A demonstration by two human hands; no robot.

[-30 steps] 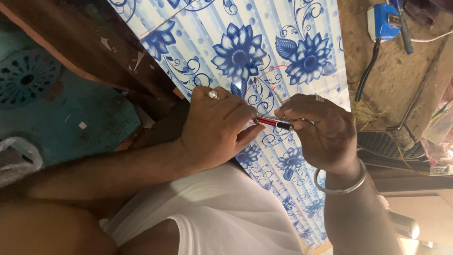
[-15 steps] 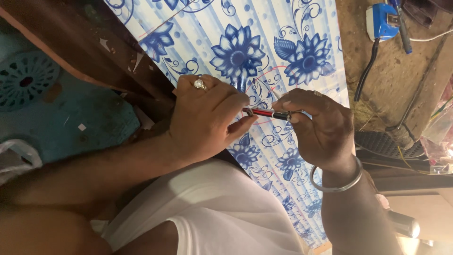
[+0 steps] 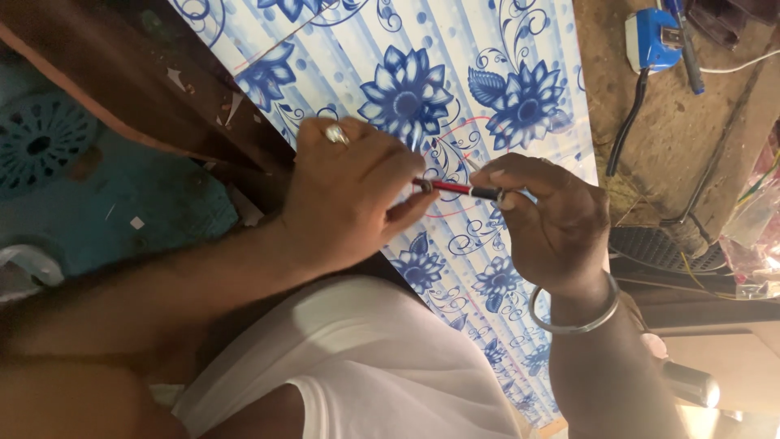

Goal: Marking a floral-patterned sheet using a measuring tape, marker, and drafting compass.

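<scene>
A dusty brown wooden worktop (image 3: 650, 122) lay at one o'clock; a teal floor (image 3: 122, 203) with a round perforated drain cover (image 3: 36, 146) sat at nine o'clock, dimly lit.

Panel (image 3: 455, 81) white-blue striped (blue flowers); pen (image 3: 455, 189) red-black.

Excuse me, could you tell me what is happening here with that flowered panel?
A person leans over a blue and white flowered panel, with both hands at its middle. The left hand and the right hand together hold a slim red and black pen just above the sheet. A thin red curved line is drawn on the panel by the pen. A blue power adapter lies beyond.
</scene>
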